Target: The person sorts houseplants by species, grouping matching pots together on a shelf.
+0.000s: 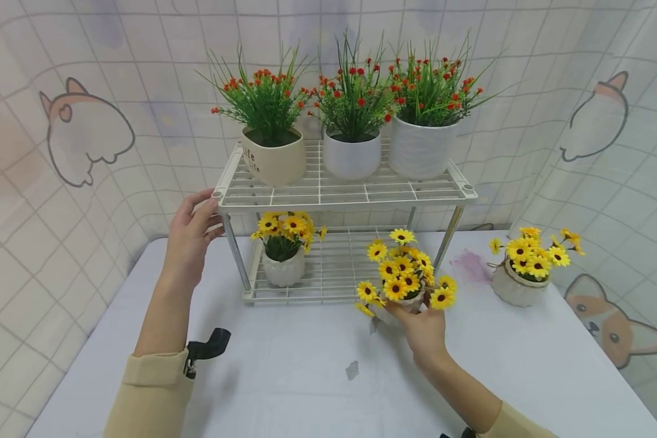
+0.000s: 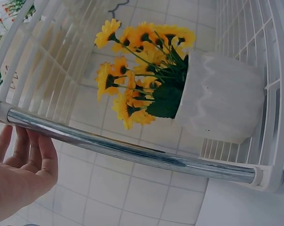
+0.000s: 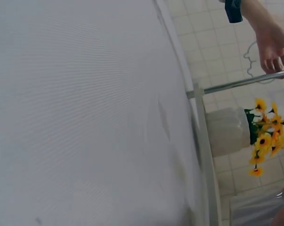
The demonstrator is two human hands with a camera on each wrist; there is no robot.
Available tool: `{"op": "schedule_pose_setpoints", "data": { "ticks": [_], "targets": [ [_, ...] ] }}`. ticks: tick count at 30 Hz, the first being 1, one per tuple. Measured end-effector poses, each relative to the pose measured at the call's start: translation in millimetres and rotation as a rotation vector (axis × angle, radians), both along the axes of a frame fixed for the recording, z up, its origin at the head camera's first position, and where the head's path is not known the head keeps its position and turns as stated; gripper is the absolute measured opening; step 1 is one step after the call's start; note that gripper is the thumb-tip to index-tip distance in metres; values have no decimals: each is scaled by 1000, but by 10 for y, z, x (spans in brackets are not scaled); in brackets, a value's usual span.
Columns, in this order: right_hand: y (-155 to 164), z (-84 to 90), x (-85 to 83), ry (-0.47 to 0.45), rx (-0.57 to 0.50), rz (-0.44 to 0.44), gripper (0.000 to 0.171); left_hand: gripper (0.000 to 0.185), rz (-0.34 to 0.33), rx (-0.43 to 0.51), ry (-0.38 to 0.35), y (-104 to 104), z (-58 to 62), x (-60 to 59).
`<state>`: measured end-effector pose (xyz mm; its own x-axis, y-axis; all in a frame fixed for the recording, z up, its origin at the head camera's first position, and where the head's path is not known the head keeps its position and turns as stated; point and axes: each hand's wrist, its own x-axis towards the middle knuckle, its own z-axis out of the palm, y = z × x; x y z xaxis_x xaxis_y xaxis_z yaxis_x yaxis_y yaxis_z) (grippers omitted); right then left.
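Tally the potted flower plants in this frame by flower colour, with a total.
Red-flowered pots on the rack's top shelf: 3
Yellow-flowered pots: 3, namely one on the lower shelf, one held by the right hand, one on the table
Total: 6

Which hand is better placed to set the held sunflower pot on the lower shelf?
Right. The right hand already grips the sunflower pot just before the lower shelf; the left hand rests at the rack's top corner.
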<state>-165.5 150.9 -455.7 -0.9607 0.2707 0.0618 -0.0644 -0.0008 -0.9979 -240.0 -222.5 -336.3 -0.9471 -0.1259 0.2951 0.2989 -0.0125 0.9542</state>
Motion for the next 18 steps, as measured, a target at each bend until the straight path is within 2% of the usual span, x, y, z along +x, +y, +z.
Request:
{"op": "schedule_pose_setpoints", "data": {
  "ticks": [10,18],
  "targets": [
    [-334,18,-328,23,-27,54,77,49,6,-6,-3,-4,10,-13],
    [-580,-11,-578,116,-13,74,72,50,7,7,-18,4,3,-8]
  ]
}}
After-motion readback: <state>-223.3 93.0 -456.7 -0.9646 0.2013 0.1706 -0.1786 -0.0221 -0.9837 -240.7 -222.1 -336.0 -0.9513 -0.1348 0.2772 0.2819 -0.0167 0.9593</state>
